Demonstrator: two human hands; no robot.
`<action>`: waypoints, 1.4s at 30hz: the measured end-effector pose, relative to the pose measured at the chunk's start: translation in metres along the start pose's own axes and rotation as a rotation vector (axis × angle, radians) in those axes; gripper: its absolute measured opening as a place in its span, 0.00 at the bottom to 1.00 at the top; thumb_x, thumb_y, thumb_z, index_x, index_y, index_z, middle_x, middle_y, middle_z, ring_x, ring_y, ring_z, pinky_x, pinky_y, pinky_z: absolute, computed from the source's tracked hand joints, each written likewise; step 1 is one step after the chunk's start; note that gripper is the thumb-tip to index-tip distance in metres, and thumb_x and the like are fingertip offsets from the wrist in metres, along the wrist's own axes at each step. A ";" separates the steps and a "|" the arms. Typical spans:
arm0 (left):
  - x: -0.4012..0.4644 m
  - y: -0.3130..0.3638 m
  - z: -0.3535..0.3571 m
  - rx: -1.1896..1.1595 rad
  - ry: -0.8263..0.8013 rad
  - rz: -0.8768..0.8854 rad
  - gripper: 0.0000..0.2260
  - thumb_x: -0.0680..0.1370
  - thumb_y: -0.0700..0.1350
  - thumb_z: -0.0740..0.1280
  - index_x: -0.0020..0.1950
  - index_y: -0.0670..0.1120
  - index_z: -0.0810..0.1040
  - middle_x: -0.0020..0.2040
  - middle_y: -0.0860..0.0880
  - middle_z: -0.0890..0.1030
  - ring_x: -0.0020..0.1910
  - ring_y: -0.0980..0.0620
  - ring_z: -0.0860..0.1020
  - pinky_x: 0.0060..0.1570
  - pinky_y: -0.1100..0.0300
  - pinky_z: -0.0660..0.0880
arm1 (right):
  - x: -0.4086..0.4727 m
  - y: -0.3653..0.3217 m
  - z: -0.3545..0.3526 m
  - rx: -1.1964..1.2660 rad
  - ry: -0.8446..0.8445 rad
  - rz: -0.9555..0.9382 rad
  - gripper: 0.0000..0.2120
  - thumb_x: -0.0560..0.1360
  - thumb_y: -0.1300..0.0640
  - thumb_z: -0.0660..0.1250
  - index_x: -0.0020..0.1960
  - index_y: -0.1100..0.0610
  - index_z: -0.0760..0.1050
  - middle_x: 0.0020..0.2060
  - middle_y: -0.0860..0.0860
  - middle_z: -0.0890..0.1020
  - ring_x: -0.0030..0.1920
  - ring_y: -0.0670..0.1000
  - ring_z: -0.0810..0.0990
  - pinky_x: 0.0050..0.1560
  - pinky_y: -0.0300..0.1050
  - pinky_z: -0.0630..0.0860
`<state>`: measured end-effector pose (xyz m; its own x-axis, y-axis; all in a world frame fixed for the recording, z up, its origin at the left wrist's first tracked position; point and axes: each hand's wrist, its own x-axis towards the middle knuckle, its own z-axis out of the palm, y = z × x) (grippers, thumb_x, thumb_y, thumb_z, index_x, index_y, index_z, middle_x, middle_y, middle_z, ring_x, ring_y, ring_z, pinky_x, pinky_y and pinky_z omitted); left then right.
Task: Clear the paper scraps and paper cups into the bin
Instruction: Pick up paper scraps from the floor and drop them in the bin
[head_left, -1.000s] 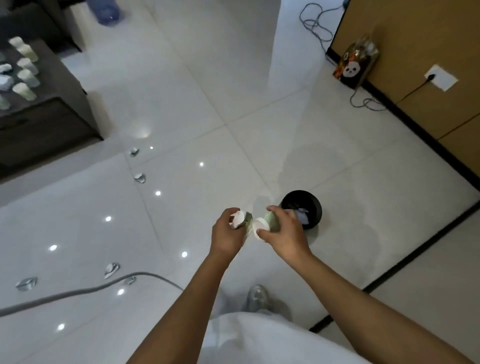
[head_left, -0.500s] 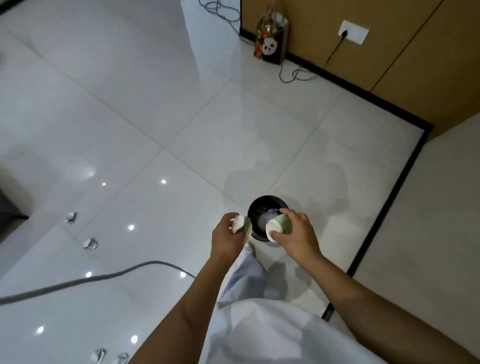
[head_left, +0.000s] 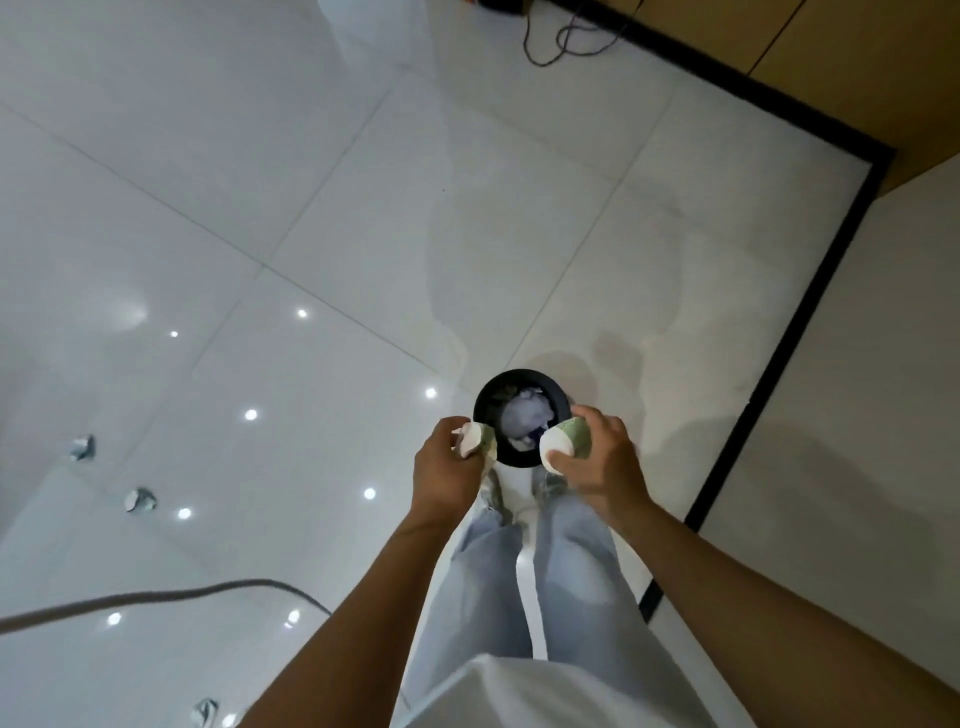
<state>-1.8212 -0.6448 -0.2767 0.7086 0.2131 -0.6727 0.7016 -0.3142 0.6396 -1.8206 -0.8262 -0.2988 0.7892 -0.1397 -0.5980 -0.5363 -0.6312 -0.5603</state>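
A round black bin (head_left: 485, 402) stands on the white tiled floor just in front of my feet, with crumpled white paper (head_left: 525, 415) inside it. My left hand (head_left: 445, 470) grips a crushed green and white paper cup (head_left: 477, 439) at the bin's left rim. My right hand (head_left: 602, 457) grips a green and white paper cup (head_left: 565, 441) at the bin's right rim, its white bottom facing me. Both cups are held above the rim's near side.
Several crumpled scraps (head_left: 139, 500) lie on the floor to the left. A grey cable (head_left: 156, 597) runs across the lower left. A black floor strip (head_left: 769, 374) and wooden wall panels (head_left: 831, 62) border the right; a dark cord (head_left: 566, 41) lies at the top.
I have stepped up to the bin, which now sits directly between my hands. Both hands still hold their cups and have spread slightly apart over the rim.
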 end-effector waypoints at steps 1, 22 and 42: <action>0.009 -0.006 0.006 0.002 0.004 -0.013 0.12 0.74 0.39 0.68 0.55 0.50 0.75 0.45 0.54 0.78 0.49 0.48 0.79 0.52 0.52 0.77 | 0.013 0.006 0.005 -0.006 -0.019 0.000 0.31 0.69 0.59 0.74 0.70 0.55 0.68 0.63 0.58 0.71 0.61 0.57 0.73 0.58 0.44 0.72; 0.123 -0.073 0.102 0.029 0.086 -0.196 0.16 0.73 0.37 0.66 0.59 0.50 0.76 0.43 0.54 0.77 0.49 0.46 0.78 0.51 0.51 0.77 | 0.165 0.098 0.060 -0.180 -0.228 0.038 0.33 0.73 0.49 0.72 0.73 0.55 0.63 0.67 0.58 0.68 0.65 0.59 0.71 0.56 0.46 0.70; 0.059 -0.070 0.086 0.179 0.172 -0.111 0.22 0.77 0.47 0.65 0.71 0.47 0.67 0.66 0.45 0.73 0.65 0.48 0.71 0.57 0.61 0.66 | 0.080 0.043 0.034 -0.230 -0.339 -0.152 0.27 0.74 0.53 0.71 0.70 0.55 0.67 0.65 0.56 0.71 0.63 0.55 0.72 0.55 0.41 0.71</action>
<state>-1.8350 -0.6904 -0.3928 0.6412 0.4043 -0.6523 0.7621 -0.4354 0.4792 -1.7906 -0.8387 -0.3906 0.6908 0.2024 -0.6942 -0.3107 -0.7838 -0.5377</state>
